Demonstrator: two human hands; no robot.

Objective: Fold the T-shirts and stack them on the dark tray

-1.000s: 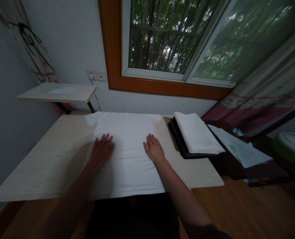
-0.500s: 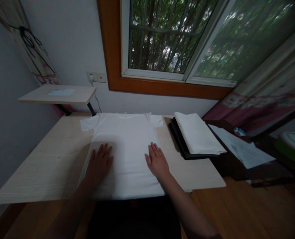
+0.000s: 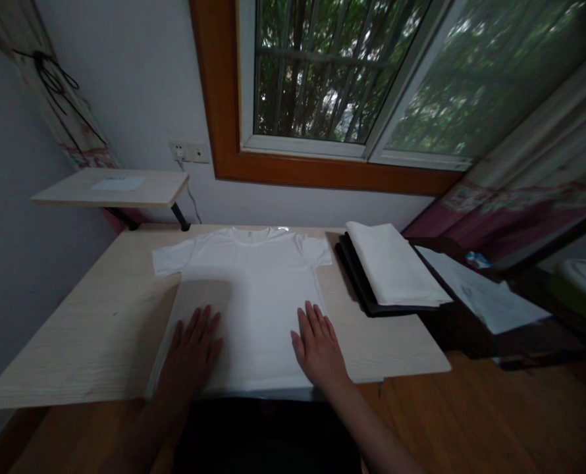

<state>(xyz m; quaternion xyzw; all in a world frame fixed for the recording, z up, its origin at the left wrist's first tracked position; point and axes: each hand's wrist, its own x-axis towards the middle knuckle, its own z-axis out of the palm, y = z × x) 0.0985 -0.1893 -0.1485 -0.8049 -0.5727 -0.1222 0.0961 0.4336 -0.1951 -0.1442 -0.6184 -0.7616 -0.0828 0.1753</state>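
A white T-shirt lies spread on the light wooden table, its neckline towards the wall and its short sleeves out to both sides. My left hand rests flat on the shirt's lower left part, fingers extended. On the lower right part lies my right hand, palm down with the thumb apart from the fingers. Neither hand grips the cloth. The shirt's bottom hem reaches the table's front edge, close to my body.
Folded white cloth sits on folded black cloth at the table's right. A small raised shelf bearing a paper stands back left. Beyond the right edge is a dark surface with a sheet of paper. A window is behind.
Both hands have slid towards me, drawing the shirt with them. Its collar now shows, away from the back edge, and the sleeves lie more spread.
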